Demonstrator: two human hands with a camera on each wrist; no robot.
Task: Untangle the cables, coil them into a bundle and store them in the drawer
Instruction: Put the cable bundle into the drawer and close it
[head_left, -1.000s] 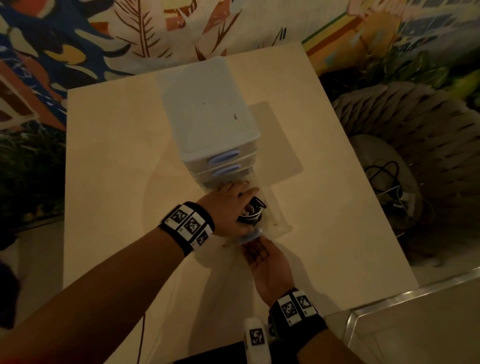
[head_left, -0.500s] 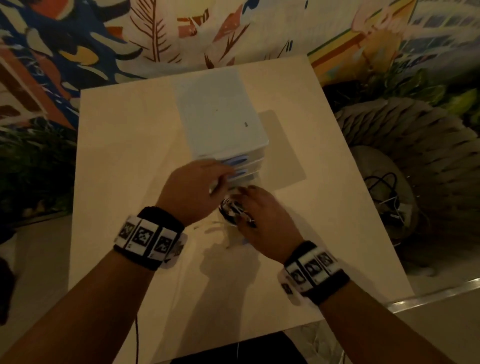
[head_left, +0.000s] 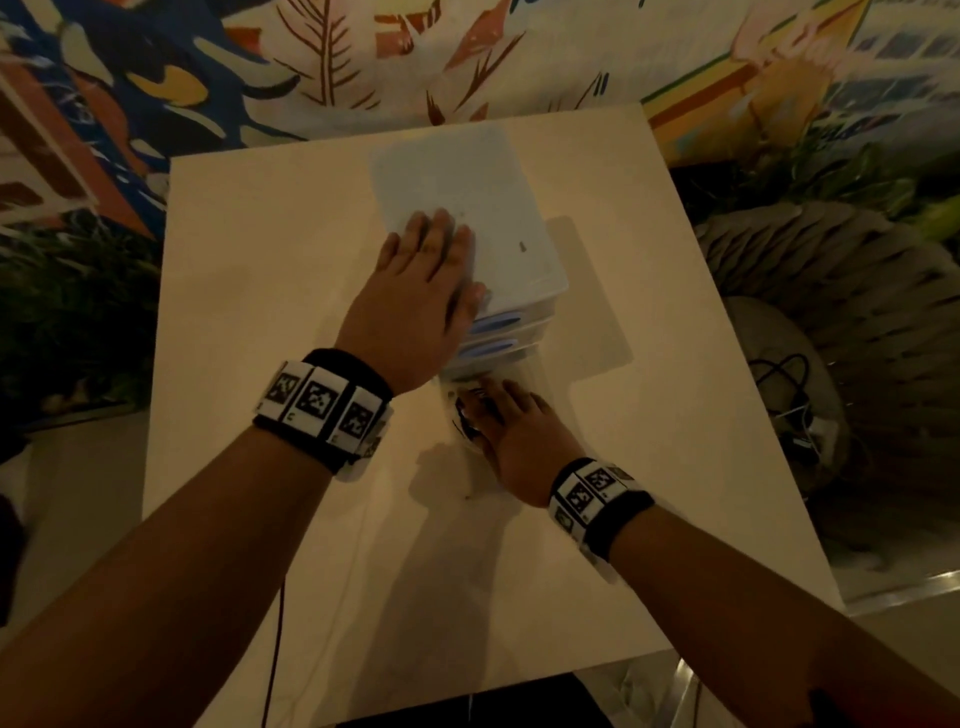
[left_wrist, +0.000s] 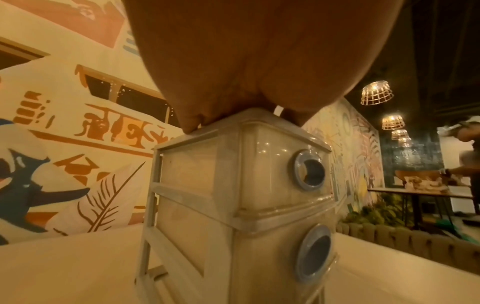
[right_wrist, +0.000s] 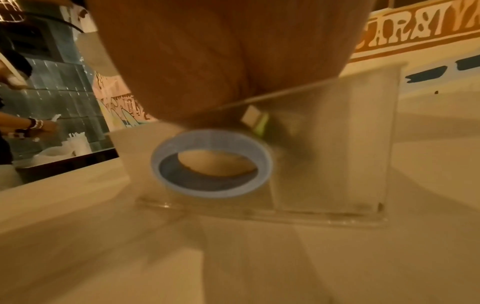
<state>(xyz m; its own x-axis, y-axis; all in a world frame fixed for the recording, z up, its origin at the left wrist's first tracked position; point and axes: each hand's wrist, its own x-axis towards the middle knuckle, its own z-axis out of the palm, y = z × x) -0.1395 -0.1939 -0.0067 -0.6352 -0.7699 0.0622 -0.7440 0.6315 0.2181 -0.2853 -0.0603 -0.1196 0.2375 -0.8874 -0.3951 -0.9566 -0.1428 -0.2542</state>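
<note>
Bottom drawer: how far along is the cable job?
Done: the cable bundle is coiled and lies inside the bottom drawer. In hand: the right hand rests over that still-open drawer while the left hand lies flat on the drawer unit. Left: closing the drawer.

Your head camera looks steeply down on the drawer unit (head_left: 467, 228) from above its front. Your left wrist camera sits close by its upper front corner, facing it; your right wrist camera sits low, close before its bottom drawer (right_wrist: 298, 156).
</note>
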